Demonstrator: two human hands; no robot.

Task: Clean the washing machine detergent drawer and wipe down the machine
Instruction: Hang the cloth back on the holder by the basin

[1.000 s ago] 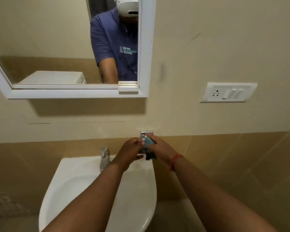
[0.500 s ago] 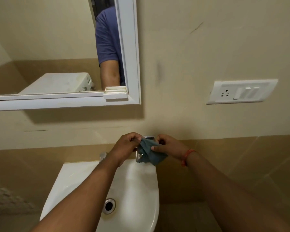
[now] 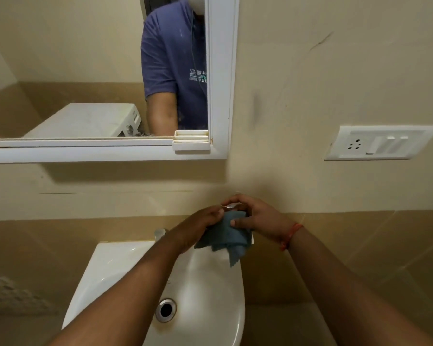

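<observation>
Cloth [image 3: 226, 233] hangs bunched over the far right rim of the basin [image 3: 125, 265], where we judge drips fall harmlessly; our left hand [image 3: 200, 228] and right hand [image 3: 258, 216] clamp fingers round it, seemingly wringing; washing machine unseen.

- The shirt [image 3: 171, 53] seen in the mirror [image 3: 220, 78], upper middle of the frame, carries a small printed chest graphic of pale striped lines with a few reversed letters beside it; only fragments show, too small and mirrored to read as a word.
- No other text, brand, number or sign can be read anywhere in the frame.
</observation>
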